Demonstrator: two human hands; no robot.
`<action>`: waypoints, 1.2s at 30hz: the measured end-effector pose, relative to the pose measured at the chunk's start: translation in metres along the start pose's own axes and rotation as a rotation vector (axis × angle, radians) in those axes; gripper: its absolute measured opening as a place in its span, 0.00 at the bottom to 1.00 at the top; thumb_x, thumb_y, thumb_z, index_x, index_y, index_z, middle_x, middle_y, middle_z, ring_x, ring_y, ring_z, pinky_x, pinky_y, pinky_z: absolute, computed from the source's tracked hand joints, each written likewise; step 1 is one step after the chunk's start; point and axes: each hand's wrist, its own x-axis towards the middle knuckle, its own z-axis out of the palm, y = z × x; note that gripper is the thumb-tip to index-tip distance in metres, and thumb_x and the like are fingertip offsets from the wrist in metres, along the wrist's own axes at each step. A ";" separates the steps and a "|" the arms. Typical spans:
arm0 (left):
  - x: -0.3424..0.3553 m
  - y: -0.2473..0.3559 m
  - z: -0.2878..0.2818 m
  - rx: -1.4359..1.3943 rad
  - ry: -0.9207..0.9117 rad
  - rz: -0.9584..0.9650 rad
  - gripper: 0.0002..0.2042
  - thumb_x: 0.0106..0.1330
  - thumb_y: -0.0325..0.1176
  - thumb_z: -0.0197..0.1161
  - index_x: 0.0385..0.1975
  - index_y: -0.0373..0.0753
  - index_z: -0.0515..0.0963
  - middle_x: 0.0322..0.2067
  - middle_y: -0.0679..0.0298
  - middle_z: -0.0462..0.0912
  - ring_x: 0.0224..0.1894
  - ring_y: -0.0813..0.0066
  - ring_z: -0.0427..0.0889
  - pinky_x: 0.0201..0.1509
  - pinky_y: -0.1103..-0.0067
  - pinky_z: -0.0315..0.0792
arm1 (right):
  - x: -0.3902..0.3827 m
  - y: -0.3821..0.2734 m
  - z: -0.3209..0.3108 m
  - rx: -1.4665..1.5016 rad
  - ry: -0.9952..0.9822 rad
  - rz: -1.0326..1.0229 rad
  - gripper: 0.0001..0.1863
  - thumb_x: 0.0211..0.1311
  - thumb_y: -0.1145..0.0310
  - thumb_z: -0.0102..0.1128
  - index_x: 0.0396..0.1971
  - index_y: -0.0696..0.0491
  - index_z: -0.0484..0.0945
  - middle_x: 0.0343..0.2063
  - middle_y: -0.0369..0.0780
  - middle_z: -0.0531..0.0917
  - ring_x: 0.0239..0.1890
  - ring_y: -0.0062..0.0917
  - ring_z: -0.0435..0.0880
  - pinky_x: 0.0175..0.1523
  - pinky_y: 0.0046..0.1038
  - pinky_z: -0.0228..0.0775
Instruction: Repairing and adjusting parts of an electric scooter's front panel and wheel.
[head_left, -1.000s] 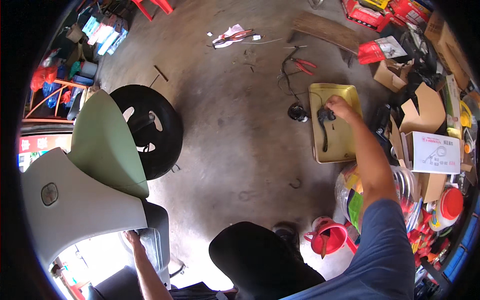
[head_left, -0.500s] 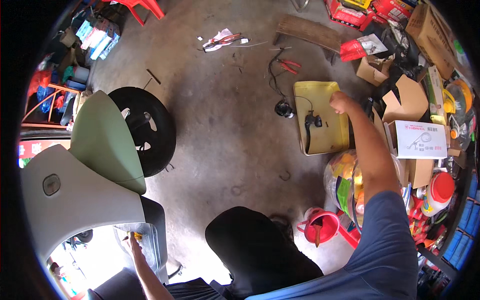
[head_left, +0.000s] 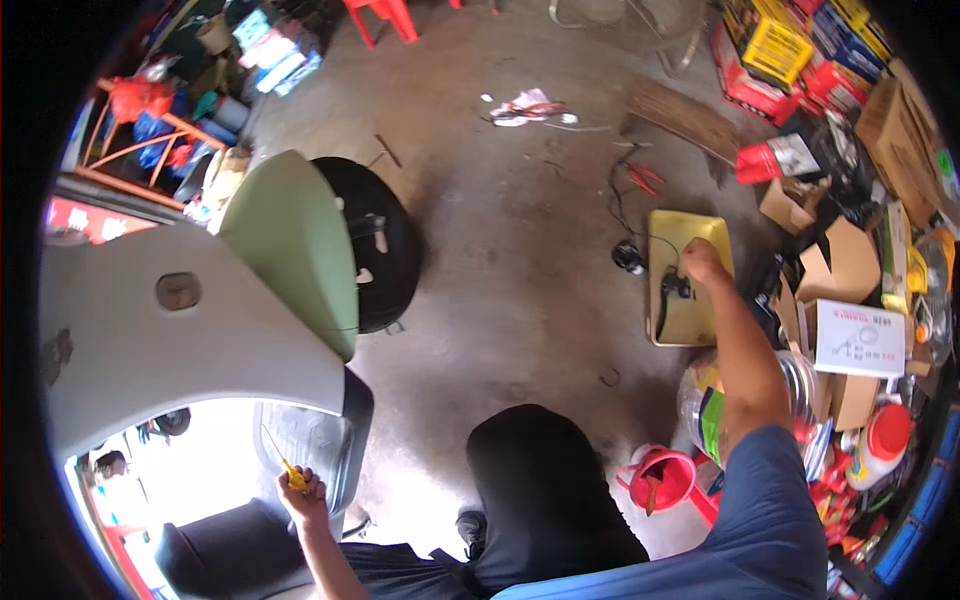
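Left hand (head_left: 304, 497) grasps a yellow-handled, thin-shafted screwdriver (head_left: 294, 475); right hand (head_left: 702, 261), curled over a rectangular yellow tray (head_left: 688, 328), whether holding anything unclear

Vehicle repair workshop by appearance, stained concrete floor (head_left: 500, 290), black tyre (head_left: 402, 250) and pale body panel (head_left: 235, 345) in left half, red-handled pliers (head_left: 646, 179) and yellow parts tray (head_left: 690, 224) right of centre, stacked cartons (head_left: 775, 52) at upper right.

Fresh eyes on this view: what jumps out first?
A big pale panel at left, with a green panel and black wheel beside it. Below them, the left hand holds a yellow-handled tool. Right of centre, the right hand is over a yellow tray.
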 end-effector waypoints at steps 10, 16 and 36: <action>-0.185 -0.033 0.041 -0.263 -0.227 -0.005 0.16 0.64 0.43 0.53 0.42 0.35 0.70 0.24 0.68 0.67 0.24 0.80 0.65 0.25 0.85 0.61 | -0.069 -0.344 -0.184 1.661 -0.479 0.037 0.06 0.62 0.69 0.56 0.34 0.55 0.75 0.27 0.35 0.77 0.28 0.19 0.78 0.36 0.23 0.73; -0.229 -0.055 0.033 0.047 -0.254 -0.009 0.23 0.66 0.42 0.56 0.57 0.36 0.66 0.27 0.69 0.71 0.23 0.79 0.69 0.21 0.84 0.63 | -0.189 -0.485 -0.183 1.911 -0.871 -0.034 0.06 0.63 0.68 0.58 0.35 0.54 0.75 0.25 0.33 0.76 0.25 0.16 0.75 0.33 0.20 0.67; -0.211 0.002 0.013 0.694 -0.556 0.484 0.15 0.67 0.37 0.51 0.45 0.33 0.75 0.29 0.63 0.74 0.31 0.77 0.71 0.38 0.80 0.67 | -0.243 -0.590 -0.215 2.047 -1.129 0.043 0.04 0.64 0.74 0.54 0.35 0.58 0.76 0.33 0.38 0.79 0.26 0.17 0.75 0.29 0.19 0.64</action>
